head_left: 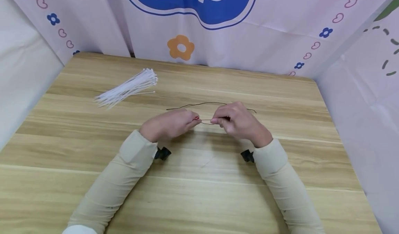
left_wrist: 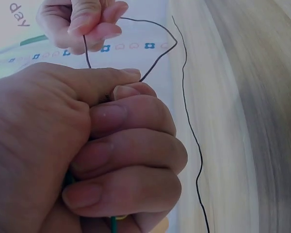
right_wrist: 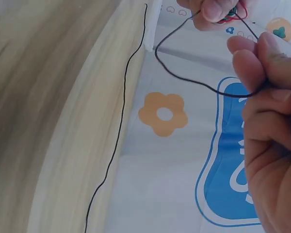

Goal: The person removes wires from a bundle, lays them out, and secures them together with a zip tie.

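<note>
My left hand (head_left: pixel 173 124) has its fingers curled in and grips a small bundle of coloured wires, mostly hidden in the fist. Red strands (right_wrist: pixel 226 21) show at its fingertips in the right wrist view, and a green strand (left_wrist: pixel 114 224) pokes out below the fist in the left wrist view. Opposite it, my right hand (head_left: pixel 238 121) pinches a thin dark wire (right_wrist: pixel 177 75) between thumb and fingers. This wire bows out in a loop between the two hands, close over the table. Just beyond them, a separate black wire (head_left: pixel 202 103) lies loosely on the wood.
A bundle of white cable ties (head_left: pixel 127 88) lies at the back left of the wooden table (head_left: pixel 199 199), one tie sticking out from it. Printed white cloth (head_left: pixel 274 36) hangs along the back edge and the sides.
</note>
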Demonstrator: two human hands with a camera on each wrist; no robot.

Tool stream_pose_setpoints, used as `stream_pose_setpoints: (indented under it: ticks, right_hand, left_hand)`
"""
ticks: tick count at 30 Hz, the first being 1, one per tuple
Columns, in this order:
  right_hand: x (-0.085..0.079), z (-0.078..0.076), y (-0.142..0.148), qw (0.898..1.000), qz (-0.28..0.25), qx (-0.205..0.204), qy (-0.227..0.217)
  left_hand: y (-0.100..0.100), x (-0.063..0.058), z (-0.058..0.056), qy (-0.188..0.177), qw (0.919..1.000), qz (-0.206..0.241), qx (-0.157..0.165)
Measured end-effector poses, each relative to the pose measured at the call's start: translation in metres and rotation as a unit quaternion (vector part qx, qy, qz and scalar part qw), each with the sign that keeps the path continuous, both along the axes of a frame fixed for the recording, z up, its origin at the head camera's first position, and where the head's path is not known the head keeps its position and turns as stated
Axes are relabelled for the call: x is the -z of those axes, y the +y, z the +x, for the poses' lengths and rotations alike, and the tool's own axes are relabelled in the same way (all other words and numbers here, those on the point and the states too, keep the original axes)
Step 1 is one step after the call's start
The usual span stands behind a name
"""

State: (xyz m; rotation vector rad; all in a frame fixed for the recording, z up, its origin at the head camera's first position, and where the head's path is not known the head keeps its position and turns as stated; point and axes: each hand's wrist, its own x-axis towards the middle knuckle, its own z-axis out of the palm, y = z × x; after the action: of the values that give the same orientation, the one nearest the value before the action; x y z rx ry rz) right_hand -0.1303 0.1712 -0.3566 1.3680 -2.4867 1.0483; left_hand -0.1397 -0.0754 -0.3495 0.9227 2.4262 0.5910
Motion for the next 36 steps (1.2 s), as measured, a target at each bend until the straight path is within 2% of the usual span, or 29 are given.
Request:
stream_pose_setpoints:
  ticks: [11,23,28,31,36]
  right_hand:
    - [-0.003,-0.004,0.011,1.0,-0.012,0.0,-0.01]
    - [-0.004,-0.009,0.026,0.999,-0.033,0.022,-0.032]
    - [-0.005,-0.01,0.04,0.995,-0.059,0.055,-0.06]
    - [-0.005,-0.011,0.044,0.992,-0.067,0.07,-0.083]
    - [-0.001,-0.013,0.048,0.977,-0.094,0.114,-0.155]
  left_hand:
    - [-0.004,-0.004,-0.005,-0.023,0.9995,0.02,0.005]
    - [-0.017,-0.007,-0.009,-0.059,0.9981,0.02,-0.001]
    - [-0.028,-0.007,-0.011,-0.07,0.9968,0.034,-0.02]
    - [-0.03,-0.006,-0.013,-0.076,0.9959,0.046,-0.019]
    - [-0.031,-0.004,-0.015,-0.068,0.9966,0.043,-0.016]
